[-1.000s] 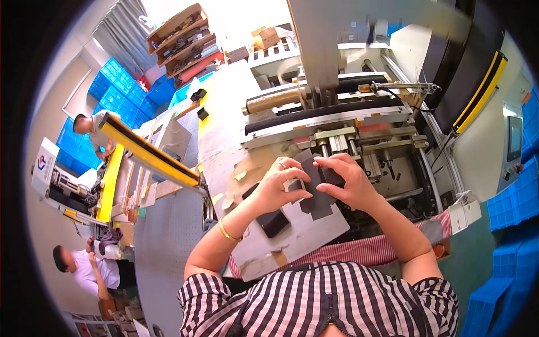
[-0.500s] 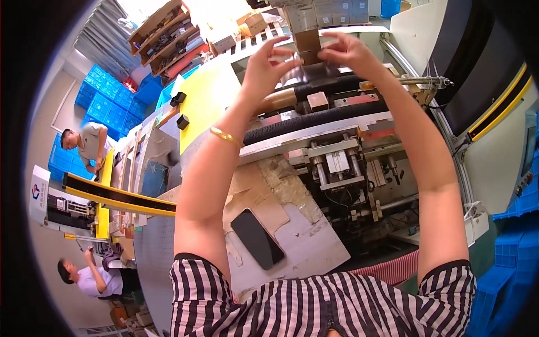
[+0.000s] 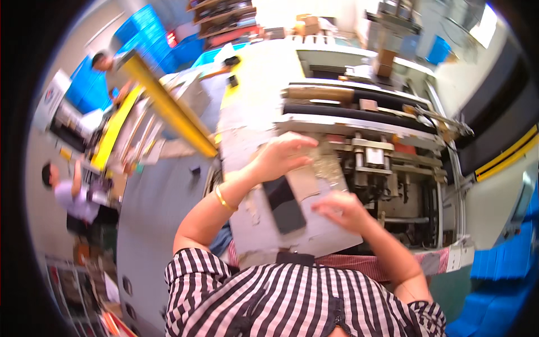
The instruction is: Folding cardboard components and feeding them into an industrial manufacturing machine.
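My left hand [image 3: 282, 157] hovers over the grey board, just above the top end of a black smartphone [image 3: 284, 206]. Its fingers are stretched out and apart, and nothing shows in them. To the right of the phone is my right hand [image 3: 343, 212], slightly blurred, with fingers extended and no object visible between them. The phone lies face up on the worn board [image 3: 331, 238], beside torn brown paper [image 3: 305, 181]. Beyond the hands, a machine with dark rollers [image 3: 365, 119] carries a small pinkish block [image 3: 368, 105].
A brown block [image 3: 384, 63] sits under a press head at the far right. Small black boxes [image 3: 232, 81] rest on a yellow sheet. A yellow-black bar [image 3: 168, 106] slants across the left, over a grey table [image 3: 163, 224]. Two people work at the far left; blue crates [image 3: 499, 253] stand at right.
Both my hands have come back from the far block and press head, down to the phone and board. The view has turned, so the machine appears farther right.
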Demonstrator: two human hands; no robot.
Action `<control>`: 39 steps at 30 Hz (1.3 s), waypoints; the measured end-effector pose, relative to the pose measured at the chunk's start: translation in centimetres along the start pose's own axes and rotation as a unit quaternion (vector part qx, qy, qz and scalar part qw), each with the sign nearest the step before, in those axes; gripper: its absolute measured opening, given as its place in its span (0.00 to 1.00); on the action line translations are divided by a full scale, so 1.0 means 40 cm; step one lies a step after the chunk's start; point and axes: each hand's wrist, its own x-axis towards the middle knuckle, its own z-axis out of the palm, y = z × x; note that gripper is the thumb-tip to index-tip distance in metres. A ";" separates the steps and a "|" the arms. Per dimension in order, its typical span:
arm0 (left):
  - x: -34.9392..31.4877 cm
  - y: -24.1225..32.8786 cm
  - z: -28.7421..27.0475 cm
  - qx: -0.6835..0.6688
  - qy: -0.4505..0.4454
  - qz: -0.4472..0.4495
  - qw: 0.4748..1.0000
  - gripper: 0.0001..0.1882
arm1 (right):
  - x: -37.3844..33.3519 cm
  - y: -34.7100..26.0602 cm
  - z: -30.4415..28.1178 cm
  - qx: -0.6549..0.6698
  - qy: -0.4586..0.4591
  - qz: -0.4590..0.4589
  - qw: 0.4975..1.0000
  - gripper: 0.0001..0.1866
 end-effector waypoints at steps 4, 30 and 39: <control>-0.455 -0.089 -0.137 -0.103 0.220 -0.198 0.950 0.10 | -0.053 -0.136 0.219 0.087 -0.127 0.019 0.988 0.09; -2.126 -0.198 -0.070 0.026 0.492 -0.701 0.516 0.07 | 0.240 -0.419 0.934 0.020 -0.475 -0.126 0.871 0.16; -1.074 0.026 -0.284 0.005 0.208 -0.228 0.951 0.06 | 0.203 -0.334 0.584 -0.005 -0.144 -0.094 0.985 0.16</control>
